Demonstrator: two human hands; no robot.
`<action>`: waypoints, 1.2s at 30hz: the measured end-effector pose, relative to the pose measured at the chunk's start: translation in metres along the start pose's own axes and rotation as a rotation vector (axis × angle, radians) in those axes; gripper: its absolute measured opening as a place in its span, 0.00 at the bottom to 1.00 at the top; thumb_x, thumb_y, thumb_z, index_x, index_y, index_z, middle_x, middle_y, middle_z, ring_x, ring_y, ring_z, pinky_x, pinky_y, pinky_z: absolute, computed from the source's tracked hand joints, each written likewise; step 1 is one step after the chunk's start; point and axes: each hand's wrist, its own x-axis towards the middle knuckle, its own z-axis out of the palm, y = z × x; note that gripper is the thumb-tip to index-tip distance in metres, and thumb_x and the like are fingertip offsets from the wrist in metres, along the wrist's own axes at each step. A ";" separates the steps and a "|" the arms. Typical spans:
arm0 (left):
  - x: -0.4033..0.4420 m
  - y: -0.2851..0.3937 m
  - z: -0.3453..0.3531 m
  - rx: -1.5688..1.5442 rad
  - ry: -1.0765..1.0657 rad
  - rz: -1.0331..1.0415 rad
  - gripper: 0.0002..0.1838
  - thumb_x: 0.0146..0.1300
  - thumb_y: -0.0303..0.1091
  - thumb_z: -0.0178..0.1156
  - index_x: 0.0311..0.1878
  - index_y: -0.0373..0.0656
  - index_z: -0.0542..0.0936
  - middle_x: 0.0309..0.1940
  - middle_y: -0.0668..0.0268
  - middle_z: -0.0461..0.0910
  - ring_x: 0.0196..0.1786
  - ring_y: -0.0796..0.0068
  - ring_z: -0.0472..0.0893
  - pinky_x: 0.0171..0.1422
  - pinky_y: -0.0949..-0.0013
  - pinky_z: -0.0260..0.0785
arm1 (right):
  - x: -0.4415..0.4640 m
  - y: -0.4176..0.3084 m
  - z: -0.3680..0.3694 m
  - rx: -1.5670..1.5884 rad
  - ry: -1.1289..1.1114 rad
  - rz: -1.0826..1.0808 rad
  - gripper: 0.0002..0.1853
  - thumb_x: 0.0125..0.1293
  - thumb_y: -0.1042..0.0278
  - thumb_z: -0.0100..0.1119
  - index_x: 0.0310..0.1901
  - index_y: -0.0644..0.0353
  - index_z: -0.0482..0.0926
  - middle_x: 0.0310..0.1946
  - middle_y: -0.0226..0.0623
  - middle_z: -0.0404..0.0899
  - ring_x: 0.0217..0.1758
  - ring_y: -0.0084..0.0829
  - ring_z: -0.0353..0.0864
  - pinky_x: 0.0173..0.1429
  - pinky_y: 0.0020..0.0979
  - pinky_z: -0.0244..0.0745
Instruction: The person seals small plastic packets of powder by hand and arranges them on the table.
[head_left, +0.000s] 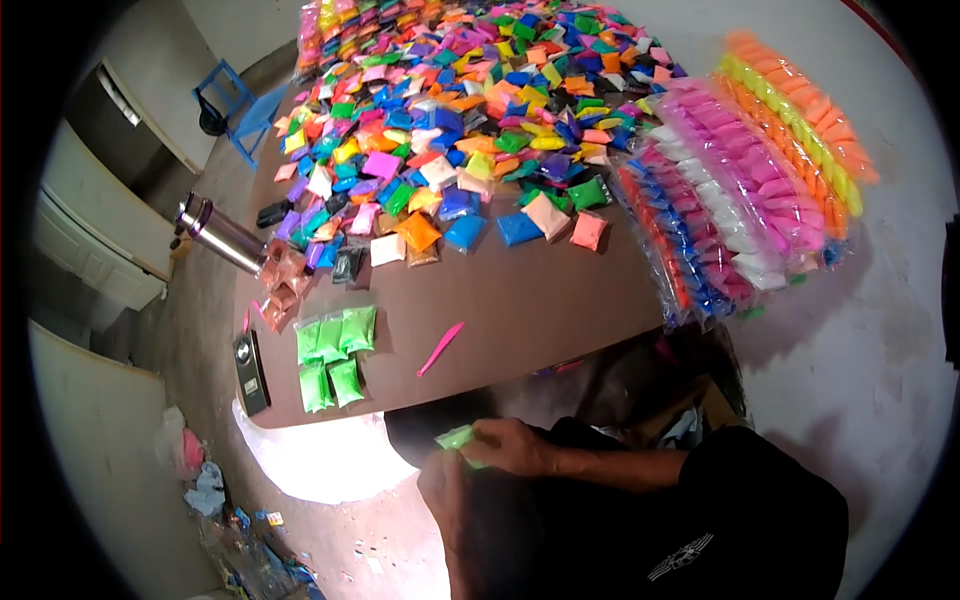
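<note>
Low in front of my body, past the table's near edge, a small light green packet (456, 437) is between my hands. My right hand (508, 446) is closed with its fingers pinching the packet. My left hand (441, 488) is closed against the packet's lower side, slightly blurred, its fingertips partly hidden. On the brown table (520, 300), several bright green packets (341, 335) lie grouped in two rows. To their right rests a pink plastic stick (440, 348).
A large heap of coloured packets (440, 120) covers the table's far part. Bundled strips of packets (740, 180) overhang the right edge. At the left stand a steel flask (222, 238) and a flat black device (250, 372). A blue chair (240, 110) is behind.
</note>
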 end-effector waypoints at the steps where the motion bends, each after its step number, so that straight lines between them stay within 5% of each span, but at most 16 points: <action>1: -0.001 -0.006 -0.003 0.029 0.008 0.014 0.18 0.80 0.38 0.57 0.31 0.41 0.75 0.25 0.76 0.71 0.30 0.87 0.67 0.34 0.76 0.59 | 0.000 -0.001 0.000 -0.040 0.014 -0.010 0.17 0.77 0.56 0.63 0.40 0.64 0.79 0.28 0.27 0.77 0.33 0.16 0.71 0.37 0.26 0.68; 10: 0.001 -0.034 -0.016 0.158 0.063 0.055 0.17 0.79 0.41 0.60 0.33 0.42 0.77 0.25 0.75 0.73 0.29 0.87 0.68 0.34 0.78 0.60 | 0.006 0.007 0.000 -0.137 -0.034 0.027 0.19 0.78 0.55 0.63 0.35 0.64 0.78 0.24 0.28 0.76 0.29 0.16 0.69 0.33 0.28 0.66; 15: 0.002 -0.020 -0.010 -0.046 0.059 -0.004 0.16 0.78 0.41 0.61 0.35 0.42 0.79 0.26 0.73 0.75 0.28 0.86 0.71 0.33 0.78 0.62 | 0.004 0.015 -0.004 -0.088 -0.072 -0.026 0.18 0.77 0.55 0.63 0.36 0.63 0.78 0.24 0.29 0.74 0.29 0.17 0.69 0.33 0.29 0.66; 25: 0.006 -0.036 -0.016 0.056 0.045 0.060 0.15 0.78 0.39 0.61 0.35 0.41 0.79 0.27 0.75 0.74 0.31 0.88 0.70 0.37 0.79 0.61 | 0.004 0.015 -0.006 -0.084 -0.078 -0.035 0.15 0.76 0.57 0.63 0.41 0.62 0.79 0.26 0.31 0.75 0.31 0.18 0.71 0.35 0.29 0.69; 27: 0.007 -0.037 -0.015 0.113 0.062 -0.047 0.23 0.72 0.48 0.63 0.41 0.32 0.81 0.33 0.60 0.83 0.37 0.72 0.79 0.45 0.65 0.73 | 0.006 0.018 -0.009 0.009 -0.096 0.010 0.15 0.76 0.57 0.64 0.42 0.62 0.80 0.27 0.32 0.76 0.31 0.19 0.72 0.36 0.30 0.70; 36: 0.000 -0.025 -0.017 0.040 0.015 -0.007 0.19 0.76 0.41 0.59 0.40 0.31 0.80 0.32 0.61 0.80 0.37 0.74 0.76 0.41 0.68 0.70 | 0.003 0.016 -0.010 -0.154 -0.142 -0.053 0.13 0.77 0.58 0.63 0.43 0.60 0.82 0.29 0.28 0.79 0.33 0.18 0.74 0.39 0.27 0.71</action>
